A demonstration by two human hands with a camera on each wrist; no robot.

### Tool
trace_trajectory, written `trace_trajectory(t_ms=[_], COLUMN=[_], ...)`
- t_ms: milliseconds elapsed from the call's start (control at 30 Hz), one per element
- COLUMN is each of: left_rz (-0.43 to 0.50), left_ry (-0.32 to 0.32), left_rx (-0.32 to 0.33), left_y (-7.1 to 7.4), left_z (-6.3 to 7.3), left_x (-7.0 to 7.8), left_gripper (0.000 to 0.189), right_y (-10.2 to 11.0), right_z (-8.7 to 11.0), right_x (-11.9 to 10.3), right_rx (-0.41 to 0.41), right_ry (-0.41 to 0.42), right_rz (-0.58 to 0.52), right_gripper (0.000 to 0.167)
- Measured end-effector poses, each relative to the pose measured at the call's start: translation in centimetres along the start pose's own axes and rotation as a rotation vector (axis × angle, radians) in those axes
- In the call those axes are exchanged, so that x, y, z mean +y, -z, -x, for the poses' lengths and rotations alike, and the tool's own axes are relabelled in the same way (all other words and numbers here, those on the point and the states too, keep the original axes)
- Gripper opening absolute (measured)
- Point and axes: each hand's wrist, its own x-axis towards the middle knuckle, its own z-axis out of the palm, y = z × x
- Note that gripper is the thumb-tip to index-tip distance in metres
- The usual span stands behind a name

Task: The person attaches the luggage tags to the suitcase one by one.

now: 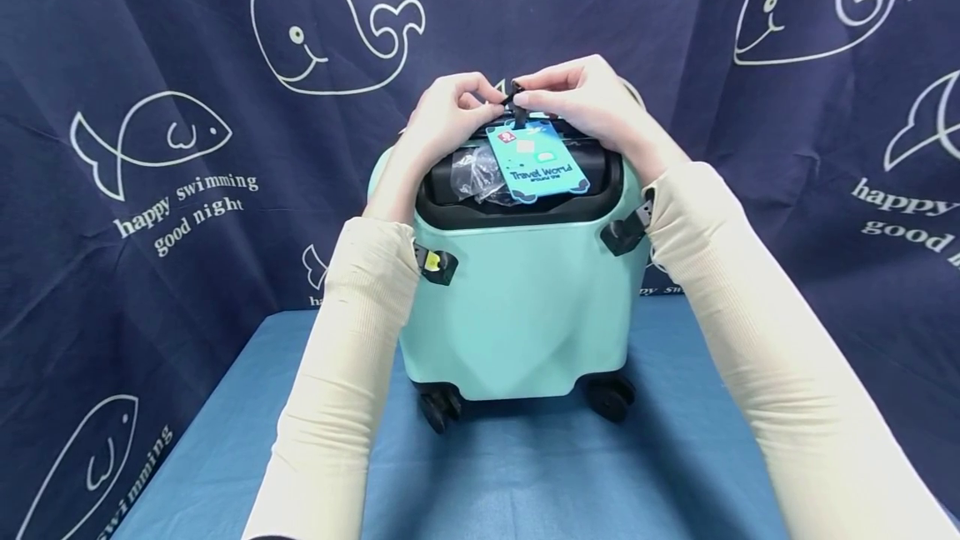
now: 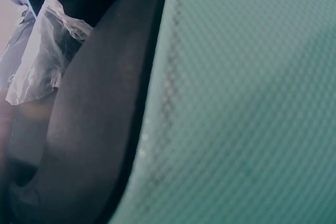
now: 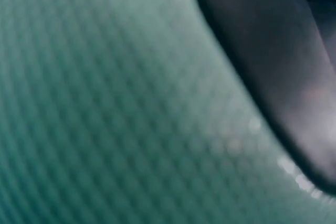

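Observation:
A mint-green suitcase (image 1: 517, 307) stands upright with a black recessed panel (image 1: 585, 211) at its top. Over that panel hangs a blue luggage tag (image 1: 534, 161) printed "Travel World", on a black strap (image 1: 520, 113). My left hand (image 1: 455, 111) pinches the strap between thumb and fingertips from the left. From the right, my right hand (image 1: 588, 102) pinches the same strap close beside it. Crumpled clear plastic (image 1: 476, 173) lies against the panel left of the tag, and shows in the left wrist view too. The right wrist view holds only suitcase shell (image 3: 105, 108) and black panel edge.
The suitcase's black wheels (image 1: 611, 397) rest on a blue cloth-covered table (image 1: 510, 473). Behind it hangs a dark blue curtain (image 1: 570, 7) with white whale and fish drawings. Small black wrist cameras (image 1: 626, 233) sit near both cuffs, close to the suitcase front.

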Motion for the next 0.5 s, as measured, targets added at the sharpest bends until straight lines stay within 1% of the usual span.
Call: trace_trajectory(t_ms=[267, 400, 500], left_rz=[0.005, 0.032, 0.072], left_ry=[-0.012, -0.016, -0.020], left_rx=[0.003, 0.006, 0.007], left_y=[-0.13, -0.22, -0.29], left_z=[-0.04, -0.21, -0.33], left_x=[-0.06, -0.18, -0.28], left_gripper=[0.016, 0.018, 0.020], right_y=[0.04, 0.01, -0.09], right_z=[-0.02, -0.10, -0.18], right_x=[0.08, 0.16, 0.24], right_rx=[-0.002, -0.007, -0.005], right_ry=[-0.002, 0.017, 0.048], right_rz=[0.018, -0.041, -0.084], right_gripper=[0.038, 0.038, 0.030])
